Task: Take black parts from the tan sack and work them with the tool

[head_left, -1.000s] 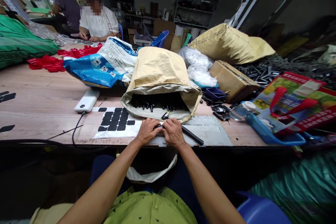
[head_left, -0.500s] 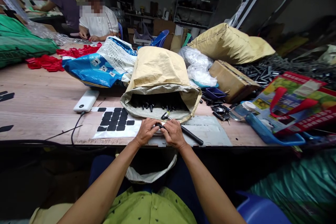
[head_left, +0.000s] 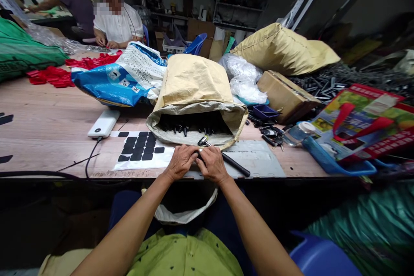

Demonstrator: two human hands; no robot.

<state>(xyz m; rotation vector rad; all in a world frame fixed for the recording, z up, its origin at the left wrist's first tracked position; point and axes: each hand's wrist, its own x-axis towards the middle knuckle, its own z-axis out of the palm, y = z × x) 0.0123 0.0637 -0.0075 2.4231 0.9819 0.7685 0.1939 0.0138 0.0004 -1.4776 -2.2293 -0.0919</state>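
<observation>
My left hand [head_left: 181,161] and my right hand [head_left: 211,164] meet at the table edge, fingers curled and closed on a small black part [head_left: 196,154]. Most of that part is hidden by my fingers, so its kind does not show. Just beyond and to the right lies a hammer [head_left: 237,165], its black handle slanting toward me and its metal head by the sack mouth. The open paper sack [head_left: 197,79] lies on its side facing me, with several small black pieces inside. Left of my hands is a white sheet [head_left: 164,160] bearing black rounded squares [head_left: 138,147].
A white power bank [head_left: 104,123] with a black cable lies left. Behind it are a blue-and-white bag [head_left: 113,79] and red pieces [head_left: 51,76]. To the right stand a bottle [head_left: 299,133], a blue tray [head_left: 336,166] and a colourful bag [head_left: 359,125]. A person in white [head_left: 118,26] sits across the table.
My hands have drawn slightly closer together, and the black part between them shows less. The whole view has shifted a little; the hammer and sack lie as before.
</observation>
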